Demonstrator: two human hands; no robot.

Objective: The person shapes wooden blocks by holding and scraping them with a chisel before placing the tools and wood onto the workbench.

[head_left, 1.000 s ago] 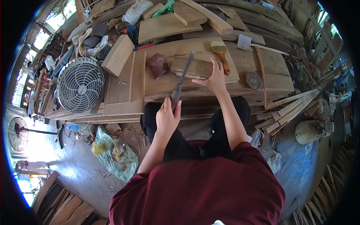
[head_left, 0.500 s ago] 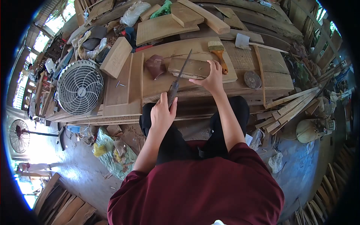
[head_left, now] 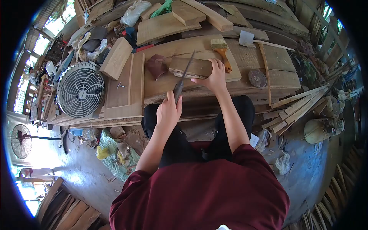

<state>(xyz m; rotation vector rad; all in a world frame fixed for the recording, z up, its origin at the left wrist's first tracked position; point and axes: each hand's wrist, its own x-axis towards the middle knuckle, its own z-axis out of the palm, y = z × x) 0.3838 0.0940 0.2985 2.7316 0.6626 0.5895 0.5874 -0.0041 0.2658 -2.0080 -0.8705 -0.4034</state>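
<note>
My left hand (head_left: pixel 168 111) is closed around the dark handle of a long tapered file (head_left: pixel 186 69), its thin pointed blade angled up and away from me. The blade crosses in front of a small wooden block (head_left: pixel 191 67); I cannot tell whether they touch. My right hand (head_left: pixel 216 78) grips the block's right end, thumb at the near edge and fingers over the top. A folded piece of maroon sandpaper (head_left: pixel 156 66) lies left of the block. Beyond my right fingers rests a paintbrush (head_left: pixel 221 53) with an orange-brown handle.
The block lies on a wide plank (head_left: pixel 151 86) atop the wooden bench. A round fan (head_left: pixel 81 92), a thick wood piece (head_left: pixel 116 57) and two nails (head_left: pixel 120 85) are at left. To the right are a round disc (head_left: pixel 257 78), a thin strip (head_left: pixel 264 73) and slats (head_left: pixel 299 109).
The file has drawn back slightly toward me with my left hand. My right hand stays on the block, and the whole view has shifted a little.
</note>
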